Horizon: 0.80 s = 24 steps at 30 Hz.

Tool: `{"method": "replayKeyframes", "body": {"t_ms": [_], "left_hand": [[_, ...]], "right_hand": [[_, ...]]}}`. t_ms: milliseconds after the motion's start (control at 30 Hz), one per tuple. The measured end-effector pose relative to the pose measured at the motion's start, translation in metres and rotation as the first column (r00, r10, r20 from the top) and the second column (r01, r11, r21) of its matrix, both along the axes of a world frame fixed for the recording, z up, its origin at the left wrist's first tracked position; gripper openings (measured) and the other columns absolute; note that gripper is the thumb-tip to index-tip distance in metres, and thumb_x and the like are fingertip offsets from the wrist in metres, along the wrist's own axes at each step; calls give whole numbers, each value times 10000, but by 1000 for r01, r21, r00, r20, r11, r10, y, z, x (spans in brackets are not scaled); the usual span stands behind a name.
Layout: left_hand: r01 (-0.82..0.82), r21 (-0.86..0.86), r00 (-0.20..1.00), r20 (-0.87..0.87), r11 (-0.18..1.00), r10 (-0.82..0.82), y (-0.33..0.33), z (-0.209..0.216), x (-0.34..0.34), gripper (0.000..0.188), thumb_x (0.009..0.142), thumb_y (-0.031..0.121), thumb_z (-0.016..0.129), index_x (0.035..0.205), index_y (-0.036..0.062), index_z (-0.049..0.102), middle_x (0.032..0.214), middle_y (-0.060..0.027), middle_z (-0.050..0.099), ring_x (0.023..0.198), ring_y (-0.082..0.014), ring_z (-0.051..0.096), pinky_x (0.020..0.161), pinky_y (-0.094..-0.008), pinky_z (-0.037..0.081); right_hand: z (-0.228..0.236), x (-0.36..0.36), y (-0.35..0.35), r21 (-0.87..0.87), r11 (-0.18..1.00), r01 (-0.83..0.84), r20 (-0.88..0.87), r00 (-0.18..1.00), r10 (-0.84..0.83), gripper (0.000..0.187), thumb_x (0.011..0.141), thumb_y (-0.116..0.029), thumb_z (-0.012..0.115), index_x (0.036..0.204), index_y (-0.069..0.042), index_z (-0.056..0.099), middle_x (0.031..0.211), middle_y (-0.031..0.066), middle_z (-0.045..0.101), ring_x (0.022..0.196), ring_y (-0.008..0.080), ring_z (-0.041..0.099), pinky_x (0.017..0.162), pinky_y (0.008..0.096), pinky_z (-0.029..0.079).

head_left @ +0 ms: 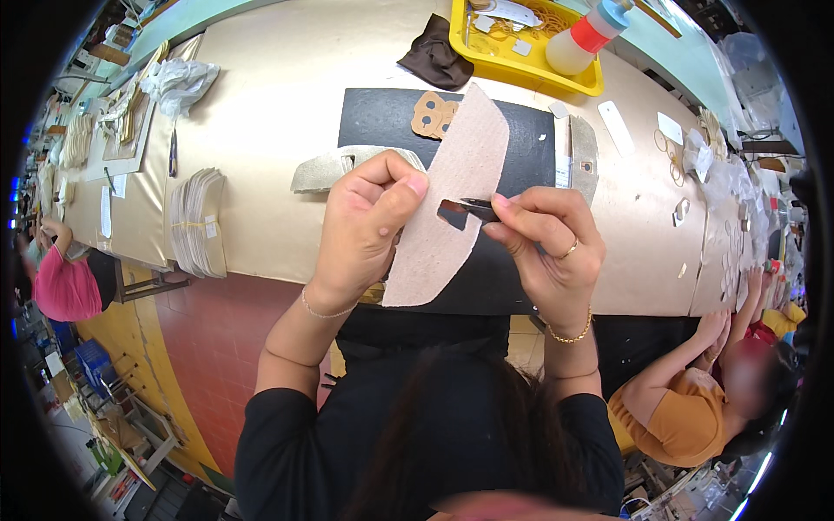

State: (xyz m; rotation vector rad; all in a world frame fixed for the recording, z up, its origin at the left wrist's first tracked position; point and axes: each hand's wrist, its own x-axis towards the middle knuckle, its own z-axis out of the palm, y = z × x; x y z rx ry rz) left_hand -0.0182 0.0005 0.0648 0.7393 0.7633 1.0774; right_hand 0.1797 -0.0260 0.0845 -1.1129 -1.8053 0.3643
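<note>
My left hand point(360, 227) pinches the upper left edge of a flat pinkish-beige panel point(460, 152), thumb on top. The panel is held up at a slant and has pointed ends and a squared notch in its right edge. In my right hand point(556, 239) is a slim black pointed tool point(478, 207), its tip at the notch; its exact kind is not clear. Under both hands lies a black mat point(378, 111). A tan cut-out piece point(427, 113) rests on it, partly covered by the panel. Behind my left hand sit similar grey-beige panels point(320, 174).
A yellow tray point(521, 80) with a red-banded bottle point(575, 48) stands at the back, beside dark brown material point(434, 56). Banded panels point(196, 221) are stacked at left, more panels point(584, 152) right of the mat. A co-worker in orange point(682, 417) sits at right.
</note>
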Motion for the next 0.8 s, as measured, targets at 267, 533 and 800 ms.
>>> {"method": "replayKeyframes", "body": {"t_ms": [267, 533, 800], "left_hand": [[-1, -38, 998, 64, 999, 4, 3, -2, 4, 107, 966, 90, 619, 872, 55, 582, 765, 78, 531, 655, 24, 421, 592, -157, 340], [18, -58, 997, 76, 998, -14, 6, -4, 4, 102, 970, 103, 628, 888, 59, 586, 753, 85, 526, 638, 32, 400, 573, -150, 322], [32, -37, 999, 24, 999, -31, 8, -7, 5, 104, 969, 91, 620, 878, 52, 588, 711, 101, 489, 610, 36, 357, 540, -155, 267]], "right_hand": [[-1, 1, 3, 18, 1000, 22, 13, 1000, -23, 272, 675, 37, 828, 913, -49, 729, 841, 41, 639, 690, 179, 624, 577, 287, 493], [0, 3, 8, 46, 999, 8, 59, 998, -10, 267, 687, 9, 828, 928, -53, 732, 851, 44, 641, 696, 186, 621, 579, 293, 487], [-1, 5, 11, 34, 999, -14, 86, 996, 11, 282, 681, -18, 832, 941, -61, 732, 858, 46, 650, 692, 191, 614, 588, 295, 473]]}}
